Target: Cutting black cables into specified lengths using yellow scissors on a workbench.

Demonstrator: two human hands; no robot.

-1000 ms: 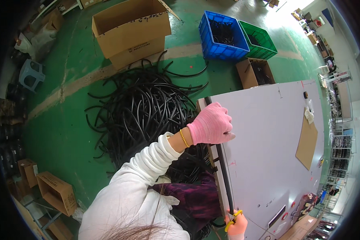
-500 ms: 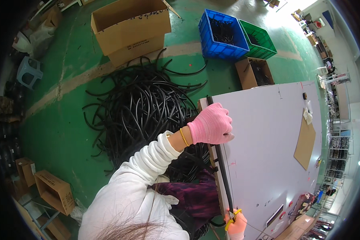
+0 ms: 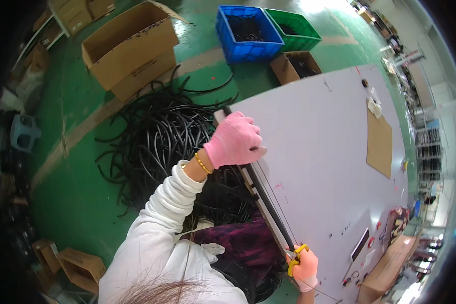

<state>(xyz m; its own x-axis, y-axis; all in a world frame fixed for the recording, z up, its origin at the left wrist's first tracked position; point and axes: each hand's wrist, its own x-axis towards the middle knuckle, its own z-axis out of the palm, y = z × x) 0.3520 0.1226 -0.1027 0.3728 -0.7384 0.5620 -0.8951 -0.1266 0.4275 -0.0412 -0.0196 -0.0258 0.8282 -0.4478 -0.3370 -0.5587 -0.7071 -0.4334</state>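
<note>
Left hand (image 3: 234,139) is closed on the black tube (image 3: 268,202), covering part of it; right hand (image 3: 305,267), at its near end, has yellow-handled scissors (image 3: 293,263), tips hard to make out. Cardboard box (image 3: 126,58) beyond the left hand has print (image 3: 146,66), way too blurry tbh.

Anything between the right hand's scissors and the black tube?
Nothing visible. The yellow-handled scissors in the right hand are at the near end of the black tube, and the left hand is closed over it farther up, clear of the blades. Whether blades and tube touch is too small to tell.
</note>
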